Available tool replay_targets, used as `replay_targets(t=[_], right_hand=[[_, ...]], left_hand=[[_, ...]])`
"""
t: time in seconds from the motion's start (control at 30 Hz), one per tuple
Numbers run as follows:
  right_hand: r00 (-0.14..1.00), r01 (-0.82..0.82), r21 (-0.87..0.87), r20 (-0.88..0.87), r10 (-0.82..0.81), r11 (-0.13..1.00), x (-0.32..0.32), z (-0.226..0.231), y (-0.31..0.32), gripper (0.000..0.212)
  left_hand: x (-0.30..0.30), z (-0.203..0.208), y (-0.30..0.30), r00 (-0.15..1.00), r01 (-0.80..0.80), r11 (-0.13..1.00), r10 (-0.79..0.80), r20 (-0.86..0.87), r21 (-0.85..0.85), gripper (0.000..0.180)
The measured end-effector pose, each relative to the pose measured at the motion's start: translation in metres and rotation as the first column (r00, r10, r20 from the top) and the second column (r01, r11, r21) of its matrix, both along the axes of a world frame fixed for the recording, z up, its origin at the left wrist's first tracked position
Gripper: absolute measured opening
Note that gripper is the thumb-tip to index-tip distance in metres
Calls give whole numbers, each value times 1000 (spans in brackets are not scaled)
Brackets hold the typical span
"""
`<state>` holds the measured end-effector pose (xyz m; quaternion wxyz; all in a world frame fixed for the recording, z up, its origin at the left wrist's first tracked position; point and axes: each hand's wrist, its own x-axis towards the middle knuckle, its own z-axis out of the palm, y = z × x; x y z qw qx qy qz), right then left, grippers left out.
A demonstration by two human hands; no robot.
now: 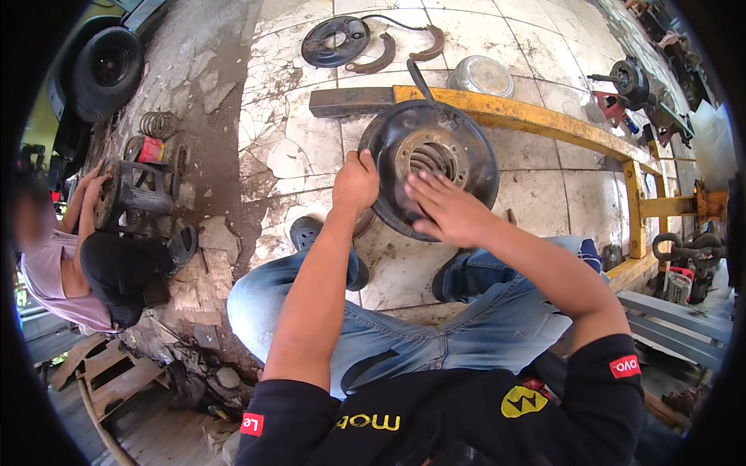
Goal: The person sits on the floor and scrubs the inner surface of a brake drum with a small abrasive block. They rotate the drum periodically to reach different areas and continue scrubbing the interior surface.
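Observation:
A black, round brake backing plate (475,159) with a ring of small holes around its wide center opening is tilted in front of my knees. My left hand (357,183) grips its left rim, thumb on top. Across the lower part of its face lies my right hand (454,210), flat, fingers stretched toward the center opening. Through that opening shows a coil spring (435,158). A dark hose (420,80) rises from behind the plate's top edge. Behind the plate runs a yellow steel beam (513,115) with a dark end piece (350,101).
Farther off lie another backing plate (317,48) and two curved brake shoes (381,57). A round metal drum (483,76) rests behind the beam. At left, a person (58,268) handles a part beside a coil spring (159,124). A hub assembly (631,81) stands at right.

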<state>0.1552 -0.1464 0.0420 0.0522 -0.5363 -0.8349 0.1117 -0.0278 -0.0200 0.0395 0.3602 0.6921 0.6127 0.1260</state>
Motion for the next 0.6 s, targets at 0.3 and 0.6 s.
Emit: replay_targets(t=[0.3, 0.6], right_hand=[[923, 380, -132, 122, -365, 916, -1, -5, -38, 80], [897, 435, -221, 192, -398, 873, 3, 3, -24, 87]], left_hand=[[5, -3, -1, 1000, -1, 999, 2, -21, 52, 48], [2, -3, 1, 999, 28, 1000, -27, -46, 15, 48]])
